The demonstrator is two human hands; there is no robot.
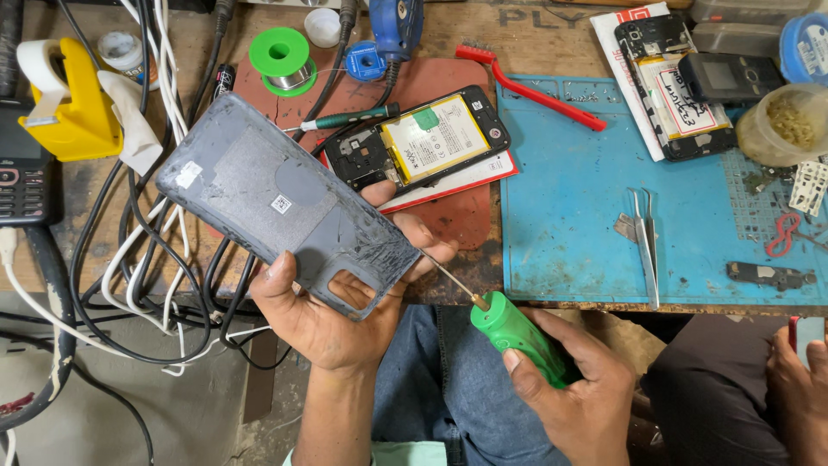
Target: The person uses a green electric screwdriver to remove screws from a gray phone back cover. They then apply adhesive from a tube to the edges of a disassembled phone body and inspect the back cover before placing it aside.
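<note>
Left hand (332,319) grips back cover (285,203); screwdriver (509,332) tip hidden.

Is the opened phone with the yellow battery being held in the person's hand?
No, the opened phone lies on the workbench, while the left hand holds a grey phone back cover.

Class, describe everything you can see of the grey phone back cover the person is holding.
The grey back cover looks like plastic, a rounded rectangle shown inner side up, tilted diagonally above the bench edge. It bears a small white sticker, a square code label and a paler central patch. Scuffed glue residue surrounds the camera cut-out near its lower end. The left hand grips that end from below; the thin tip of the green screwdriver, held in the right hand, meets its edge.
</note>
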